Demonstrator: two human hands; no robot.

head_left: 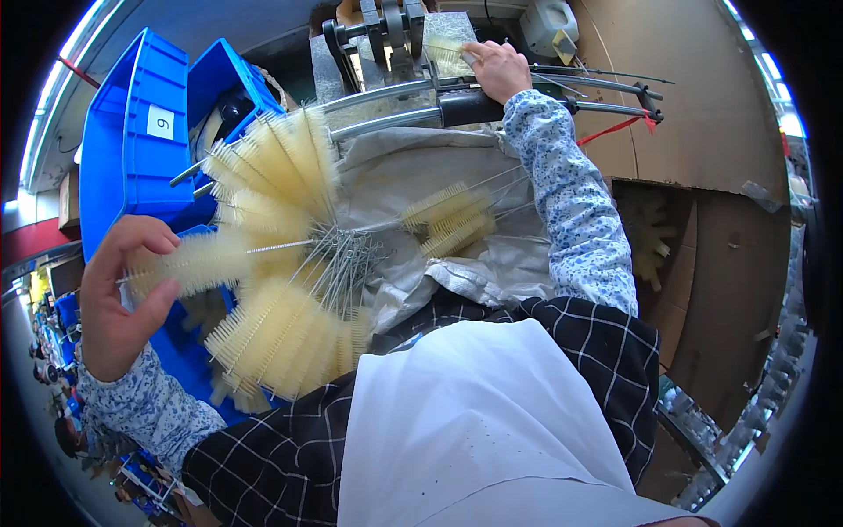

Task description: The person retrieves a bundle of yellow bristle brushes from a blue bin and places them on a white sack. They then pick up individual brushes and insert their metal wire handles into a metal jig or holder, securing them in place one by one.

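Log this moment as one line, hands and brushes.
left hand: curled around brush | right hand: at second brush, by machine | other brushes: on pale sheet

A tall blue bin (132, 189) stands at the left, tilted, a white label (161, 122) on its side. Just beside it is a second blue bin (252, 77) with a dark object (234, 107) inside. A whitish plastic jug (544, 28) sits at the top, near a large brown cardboard sheet (702, 114) that spans the right. Clear plastic items (777, 391) crowd the far right rim; a red band (35, 239) crosses the far left wall.
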